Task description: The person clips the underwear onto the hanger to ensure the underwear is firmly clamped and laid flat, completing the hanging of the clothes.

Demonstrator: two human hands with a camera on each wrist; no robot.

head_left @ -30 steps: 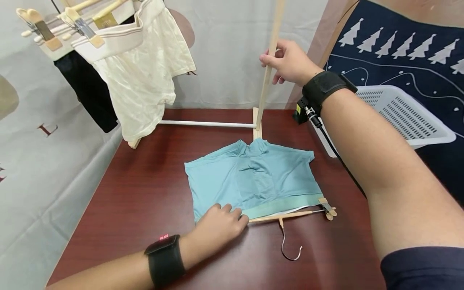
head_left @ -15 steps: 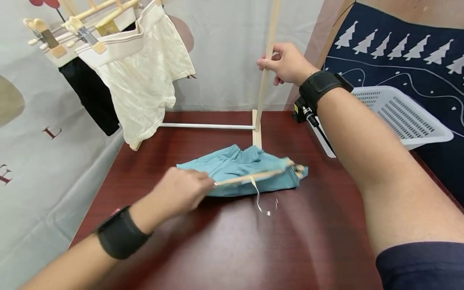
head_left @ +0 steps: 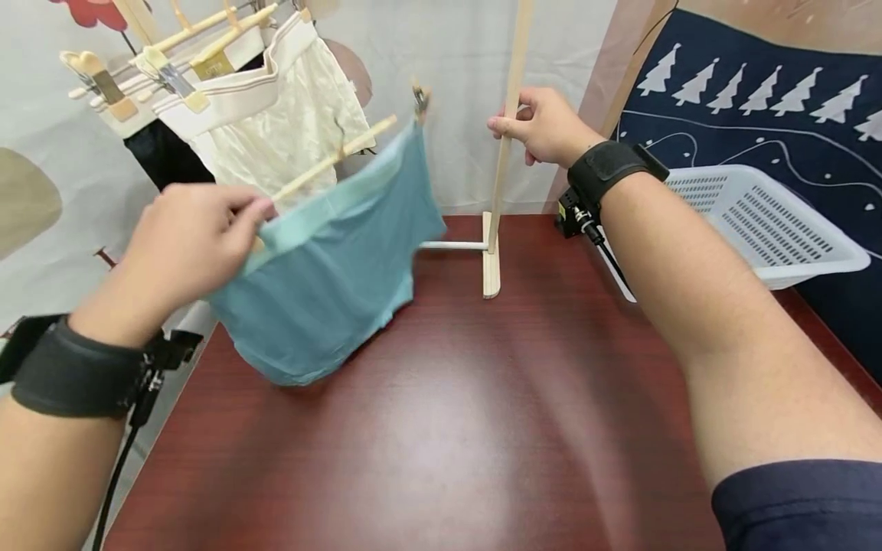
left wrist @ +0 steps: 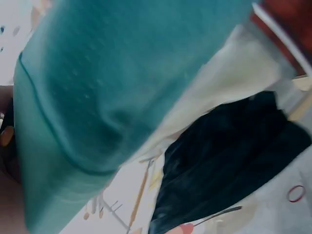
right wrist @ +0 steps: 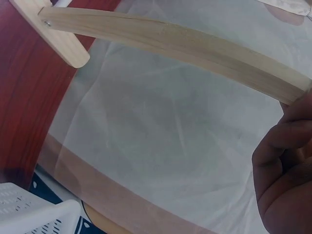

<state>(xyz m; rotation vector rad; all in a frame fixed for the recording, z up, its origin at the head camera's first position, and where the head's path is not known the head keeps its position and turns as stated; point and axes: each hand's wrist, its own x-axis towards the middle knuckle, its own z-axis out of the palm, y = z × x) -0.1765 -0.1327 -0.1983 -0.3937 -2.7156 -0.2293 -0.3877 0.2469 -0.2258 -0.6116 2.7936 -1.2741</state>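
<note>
My left hand (head_left: 189,241) grips one end of a wooden clip hanger (head_left: 334,157) in the head view. Light blue boxer shorts (head_left: 338,283) hang from it in the air, tilted and blurred, above the table's left half. The hanger's far clip (head_left: 420,99) holds their right corner; the near clip is mostly hidden by my hand. In the left wrist view the blue cloth (left wrist: 112,73) fills much of the picture. My right hand (head_left: 540,126) pinches the upright wooden post (head_left: 498,191) of a garment rack between thumb and fingers. That post (right wrist: 170,44) runs to its foot in the right wrist view.
Cream shorts (head_left: 310,99) and a black garment (head_left: 161,153) hang from clip hangers on the rack's left side. A white rod (head_left: 451,246) joins the rack's base. At the right stands a white basket (head_left: 765,222) beside the dark red table (head_left: 448,428).
My left hand has lifted the hanger with the blue boxer shorts off the table, moving up and to the left towards the hanging clothes. My right hand stays on the post.
</note>
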